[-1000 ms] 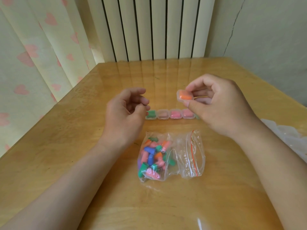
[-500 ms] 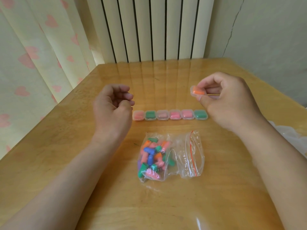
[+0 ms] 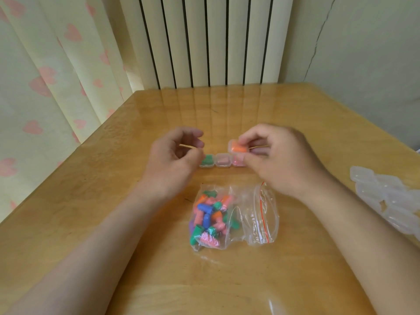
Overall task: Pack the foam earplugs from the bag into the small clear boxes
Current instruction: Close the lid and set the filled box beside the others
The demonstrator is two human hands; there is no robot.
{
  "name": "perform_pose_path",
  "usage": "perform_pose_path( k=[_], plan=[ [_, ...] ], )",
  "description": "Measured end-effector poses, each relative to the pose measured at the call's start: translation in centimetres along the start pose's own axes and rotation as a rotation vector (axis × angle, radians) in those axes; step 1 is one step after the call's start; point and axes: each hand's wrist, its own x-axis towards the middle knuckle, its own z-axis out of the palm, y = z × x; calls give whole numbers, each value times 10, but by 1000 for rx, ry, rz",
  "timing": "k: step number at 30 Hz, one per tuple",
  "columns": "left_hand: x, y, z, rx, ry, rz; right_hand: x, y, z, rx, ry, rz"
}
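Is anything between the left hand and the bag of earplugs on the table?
Nothing visible. The left hand hangs curled and empty above the wooden table, up and to the left of the zip bag of earplugs. Only bare tabletop shows between them. The bag's seal state is unclear.

A bag (image 3: 231,215) of earplugs (image 3: 208,218) lies on the table (image 3: 91,223), near the middle, its contents bunched in its left part. Behind it a row of small boxes (image 3: 221,160) sits side by side on the table, partly hidden by both hands. The left hand (image 3: 173,162) hovers over the left end of the row, the right hand (image 3: 279,160) over the right end, pinching a box (image 3: 238,147) just above the row. A heap of boxes (image 3: 391,198) lies at the table's right edge. A radiator (image 3: 209,42) stands behind the table, a curtain (image 3: 45,76) to its left.
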Motion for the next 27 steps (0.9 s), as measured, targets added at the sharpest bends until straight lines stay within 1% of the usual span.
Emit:
perform_pose_path(
  k=[3, 5, 7, 10, 13, 16, 23, 27],
  plan=[
    [-5, 0, 5, -36, -168, -42, -3, 1, 17, 18, -60, -67],
    [-5, -5, 3, -43, -214, -44, -2, 3, 23, 39, -82, -89],
    [-2, -8, -3, 6, -232, -35, -3, 6, 29, 39, -110, -98],
    [2, -8, -16, 116, -242, -40, -5, 6, 31, -51, -156, -88],
    [4, -8, -33, 294, -240, -63, -8, 1, 31, -107, -224, -33],
    [7, -10, -44, 473, -295, -92, -11, -2, 34, -156, -313, -1],
    [10, -16, -49, 594, -299, -76, -13, -6, 37, -224, -481, 46],
    [11, -17, -49, 616, -295, -63, -14, -10, 37, -242, -535, 54]
  ],
)
